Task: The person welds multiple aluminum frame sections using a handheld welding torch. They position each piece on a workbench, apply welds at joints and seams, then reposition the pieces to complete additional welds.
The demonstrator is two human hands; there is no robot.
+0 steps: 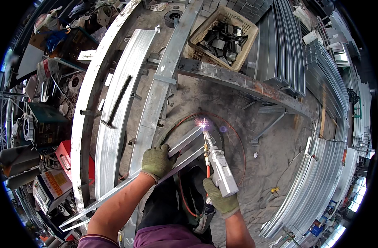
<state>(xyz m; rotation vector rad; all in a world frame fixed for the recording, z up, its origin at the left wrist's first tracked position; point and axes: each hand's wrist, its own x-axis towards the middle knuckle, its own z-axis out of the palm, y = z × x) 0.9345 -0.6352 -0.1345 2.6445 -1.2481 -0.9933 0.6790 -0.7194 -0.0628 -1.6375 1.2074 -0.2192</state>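
While the torch (224,171) sparks, an orange label (56,183) shows.

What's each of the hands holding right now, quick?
Left hand: closed, holding the metal bar.
Right hand: closed, holding the grey handheld tool.

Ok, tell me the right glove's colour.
Olive green; the right glove shows best in the head view.

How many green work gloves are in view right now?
2: the left-hand glove is on the metal bars; the right-hand glove holds the grey welding tool. Others may be hidden in the clutter.
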